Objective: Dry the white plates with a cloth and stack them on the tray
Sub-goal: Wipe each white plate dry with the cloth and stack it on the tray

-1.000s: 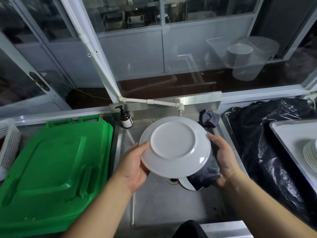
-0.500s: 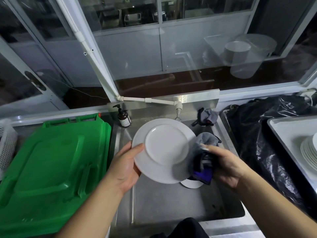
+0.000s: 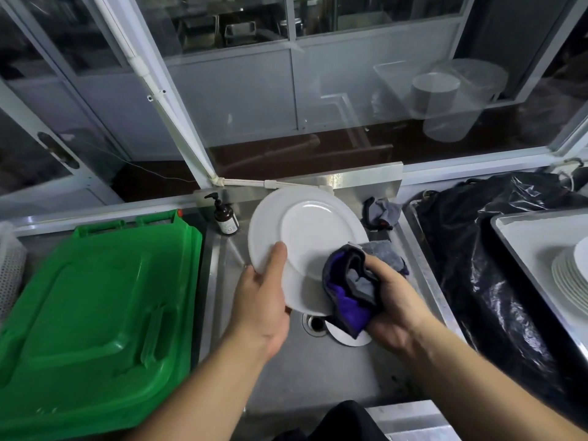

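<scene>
A white plate (image 3: 305,237) is held tilted over the steel sink (image 3: 318,370), its face towards me. My left hand (image 3: 261,300) grips its lower left rim, thumb on the front. My right hand (image 3: 388,300) is closed on a bunched grey and purple cloth (image 3: 350,288) pressed against the plate's lower right part. Another white plate (image 3: 346,337) lies in the sink under the cloth, mostly hidden. At the far right a stack of white plates (image 3: 569,275) rests on a white tray (image 3: 521,237).
A green plastic lid (image 3: 95,313) covers the counter left of the sink. A brown pump bottle (image 3: 225,218) stands at the sink's back left corner, a second rag (image 3: 383,213) at the back right. A black plastic bag (image 3: 483,265) lies between sink and tray.
The plate has been turned over from its underside to its face. My right hand with the cloth came from behind the plate onto its front lower right.
</scene>
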The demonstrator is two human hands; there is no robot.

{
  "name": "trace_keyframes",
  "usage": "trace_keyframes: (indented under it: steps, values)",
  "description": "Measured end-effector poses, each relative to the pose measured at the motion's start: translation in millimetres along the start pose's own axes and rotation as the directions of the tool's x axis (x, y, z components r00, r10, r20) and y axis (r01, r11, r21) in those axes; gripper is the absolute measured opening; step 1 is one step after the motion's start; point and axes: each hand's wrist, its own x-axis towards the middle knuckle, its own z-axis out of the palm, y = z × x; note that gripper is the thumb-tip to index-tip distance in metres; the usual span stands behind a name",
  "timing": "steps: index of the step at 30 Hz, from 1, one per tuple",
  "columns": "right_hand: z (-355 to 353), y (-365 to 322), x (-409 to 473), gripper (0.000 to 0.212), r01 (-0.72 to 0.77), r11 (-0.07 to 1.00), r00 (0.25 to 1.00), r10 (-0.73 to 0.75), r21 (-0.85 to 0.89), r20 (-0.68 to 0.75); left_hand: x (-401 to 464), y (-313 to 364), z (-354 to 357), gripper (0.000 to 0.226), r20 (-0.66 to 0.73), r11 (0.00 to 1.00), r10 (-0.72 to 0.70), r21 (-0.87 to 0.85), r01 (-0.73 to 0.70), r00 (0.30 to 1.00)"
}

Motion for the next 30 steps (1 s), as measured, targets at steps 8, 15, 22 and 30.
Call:
trace_keyframes:
  steps: [8, 15, 22, 30]
  values:
    - [-11.8, -22.8, -7.2, 0.013, 0.001, 0.999, 0.999, -0.002, -0.044, -0.036, -2.6, 16.0, -4.2, 0.052, 0.113, 0.992, -0.114, 0.057, 0.108, 0.987]
    - [0.9, -36.8, -9.3, 0.017, -0.002, 0.999, 0.999, 0.000, -0.039, -0.035, 11.8, 41.1, -9.0, 0.030, 0.097, 0.963, -0.049, 0.269, 0.021, 0.994]
    - [17.9, 5.5, -8.2, 0.019, 0.050, 0.968, 0.998, -0.056, 0.246, 0.014, -23.7, -4.0, 26.9, 0.020, -0.066, 0.973, 0.200, 0.129, -0.191, 0.978]
    - [-2.9, -33.2, -13.2, 0.015, 0.018, 0.999, 0.999, -0.020, -0.045, -0.030, -3.1, 39.1, -2.8, 0.057, 0.151, 0.989, -0.076, 0.134, 0.056, 0.986]
